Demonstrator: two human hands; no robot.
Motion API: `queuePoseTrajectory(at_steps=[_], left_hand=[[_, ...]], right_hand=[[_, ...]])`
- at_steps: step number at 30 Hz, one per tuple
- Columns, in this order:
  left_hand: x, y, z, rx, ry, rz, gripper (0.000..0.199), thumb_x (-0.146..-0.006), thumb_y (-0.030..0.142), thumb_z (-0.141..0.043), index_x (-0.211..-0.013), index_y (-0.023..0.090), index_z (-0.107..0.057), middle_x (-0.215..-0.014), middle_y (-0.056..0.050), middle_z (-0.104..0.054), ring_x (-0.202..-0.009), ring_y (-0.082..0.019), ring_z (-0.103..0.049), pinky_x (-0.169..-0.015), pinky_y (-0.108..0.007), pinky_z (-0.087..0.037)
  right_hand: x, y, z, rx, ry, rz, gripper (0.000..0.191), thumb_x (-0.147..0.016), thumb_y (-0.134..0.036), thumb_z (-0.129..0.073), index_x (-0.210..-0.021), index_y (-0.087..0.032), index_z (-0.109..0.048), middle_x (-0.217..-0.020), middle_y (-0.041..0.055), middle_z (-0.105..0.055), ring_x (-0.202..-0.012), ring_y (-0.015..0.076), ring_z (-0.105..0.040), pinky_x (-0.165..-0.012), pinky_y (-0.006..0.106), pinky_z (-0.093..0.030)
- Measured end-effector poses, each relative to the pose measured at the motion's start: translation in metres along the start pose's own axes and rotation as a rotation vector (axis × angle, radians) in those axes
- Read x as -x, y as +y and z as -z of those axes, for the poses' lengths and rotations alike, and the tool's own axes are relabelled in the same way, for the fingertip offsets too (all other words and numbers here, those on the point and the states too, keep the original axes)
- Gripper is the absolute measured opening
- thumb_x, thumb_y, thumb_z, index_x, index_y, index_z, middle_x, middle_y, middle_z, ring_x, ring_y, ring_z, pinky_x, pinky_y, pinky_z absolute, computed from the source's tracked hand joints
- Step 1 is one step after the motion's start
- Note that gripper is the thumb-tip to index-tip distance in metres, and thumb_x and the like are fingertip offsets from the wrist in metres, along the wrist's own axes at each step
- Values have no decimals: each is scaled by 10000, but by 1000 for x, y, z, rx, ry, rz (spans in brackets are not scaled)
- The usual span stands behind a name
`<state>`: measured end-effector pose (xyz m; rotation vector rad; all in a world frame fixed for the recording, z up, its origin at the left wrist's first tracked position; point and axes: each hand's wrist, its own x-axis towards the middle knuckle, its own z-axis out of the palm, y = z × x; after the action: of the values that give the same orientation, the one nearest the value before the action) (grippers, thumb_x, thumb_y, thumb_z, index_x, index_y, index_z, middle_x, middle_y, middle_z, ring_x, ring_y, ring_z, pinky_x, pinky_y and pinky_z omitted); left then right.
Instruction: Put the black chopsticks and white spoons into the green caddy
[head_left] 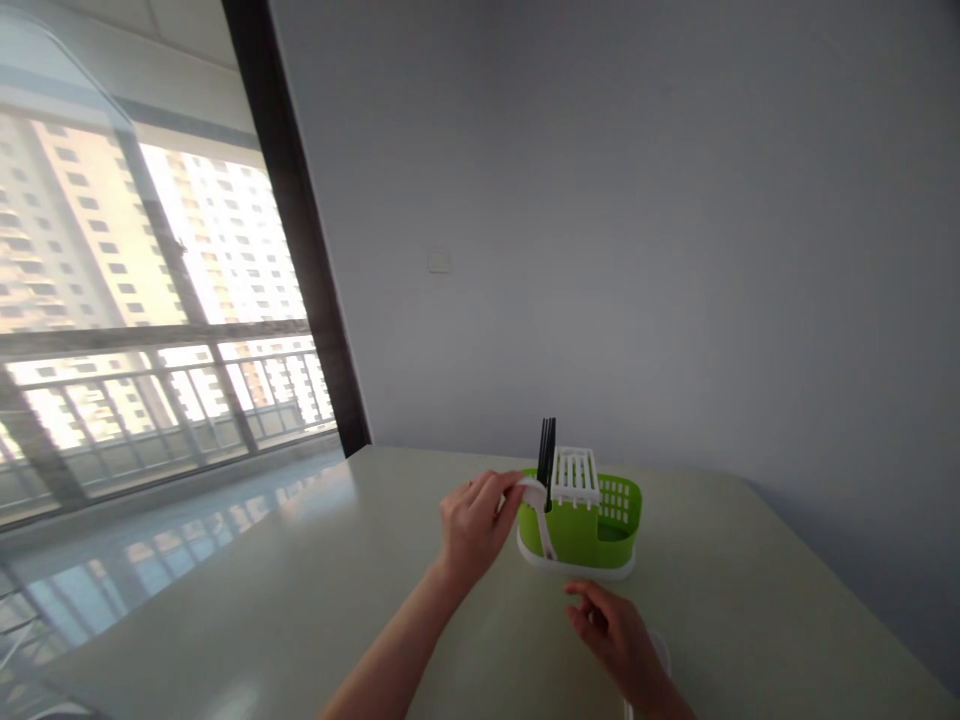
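Note:
My left hand [480, 520] pinches a white spoon [544, 528] by its wide end. The spoon's handle points down across the front left of a green cutlery and dish rack [577, 540]. Black chopsticks [547, 455] stand upright in the rack's left part, just behind the spoon. Over the middle of the rack sits a white slatted piece [576, 475]. My right hand [611, 630] hovers in front of the rack, fingers loosely bent and apart, holding nothing that I can see. A pale, clear-edged object [661, 652] lies partly hidden behind the right hand and forearm.
The rack stands on a white base tray [570, 570] on a pale table [420, 560]. A grey wall [600, 250] rises behind the table. On the left is a large window [165, 300] with a railing beyond it.

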<state>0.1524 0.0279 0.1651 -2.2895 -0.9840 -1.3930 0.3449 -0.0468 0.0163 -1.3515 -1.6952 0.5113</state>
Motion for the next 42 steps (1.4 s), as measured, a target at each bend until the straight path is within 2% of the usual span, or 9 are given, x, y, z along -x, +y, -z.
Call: queuePoseTrajectory(at_steps=[3, 7, 13, 19, 29, 35, 38, 40, 42], left_hand=[[-33, -17, -8, -58, 21, 82, 302, -900, 377, -399, -932, 199, -641, -720, -12, -637, -665, -87, -575, -638, -188, -383], [-53, -36, -40, -110, -92, 150, 326, -920, 403, -349, -969, 221, -615, -853, -10, -666, -725, -97, -581, -647, -195, -364], [-43, -49, -87, -216, -369, 203, 326, -940, 394, -288, -982, 239, -573, -962, -13, -656, -843, -127, -591, -654, -209, -350], [-31, -55, -109, -242, -458, 241, 311, -936, 387, -298, -963, 229, -564, -938, -30, -651, -825, -147, -603, -642, -220, -358], [-28, -55, -115, -231, -537, 310, 281, -920, 398, -341, -1023, 256, -560, -962, -21, -666, -816, -153, -617, -657, -228, -376], [-29, -50, -101, -200, -508, 339, 349, -893, 392, -406, -1219, 280, -464, -997, -23, -641, -854, -158, -607, -672, -229, -387], [-13, -43, -89, -115, -357, 365, 342, -890, 374, -405, -1207, 266, -471, -1047, -23, -616, -884, -147, -590, -684, -224, -387], [9, -32, -85, -21, -264, 425, 285, -894, 353, -384, -1121, 246, -519, -1010, -9, -623, -824, -123, -588, -681, -214, -385], [37, -16, -85, 97, -283, 495, 250, -893, 332, -370, -1034, 233, -551, -921, 14, -641, -714, -95, -577, -653, -201, -382]], right_hand=[[0, 0, -1, 18, -1, 4, 322, -864, -424, -480, -1034, -186, -616, -659, -23, -574, -551, 131, -504, -541, 225, -370], [-1, 3, -3, 97, -15, 26, 280, -856, -400, -482, -962, -195, -641, -658, -16, -597, -563, 137, -525, -561, 227, -378], [-3, 9, -7, 149, -22, 36, 260, -863, -373, -466, -912, -200, -653, -677, -6, -618, -580, 137, -545, -571, 220, -378], [-3, 10, -9, 152, -12, 47, 237, -865, -351, -470, -885, -212, -661, -694, -8, -636, -581, 134, -546, -578, 218, -374], [-2, 5, -7, 163, -5, 55, 242, -873, -330, -459, -830, -199, -658, -726, 2, -655, -601, 135, -560, -583, 221, -370], [-3, 7, -4, 121, 9, 50, 297, -884, -372, -440, -791, -189, -655, -699, 9, -639, -587, 140, -544, -570, 228, -375], [-4, 6, 8, 26, 97, 11, 349, -885, -429, -433, -798, -175, -656, -630, 8, -597, -562, 146, -521, -539, 232, -379], [-6, 6, 20, -65, 204, -33, 369, -876, -462, -443, -814, -165, -653, -583, 0, -562, -539, 147, -512, -518, 233, -387], [-7, 7, 32, -147, 348, -81, 370, -859, -482, -469, -805, -159, -643, -562, -10, -529, -519, 141, -497, -500, 231, -392]])
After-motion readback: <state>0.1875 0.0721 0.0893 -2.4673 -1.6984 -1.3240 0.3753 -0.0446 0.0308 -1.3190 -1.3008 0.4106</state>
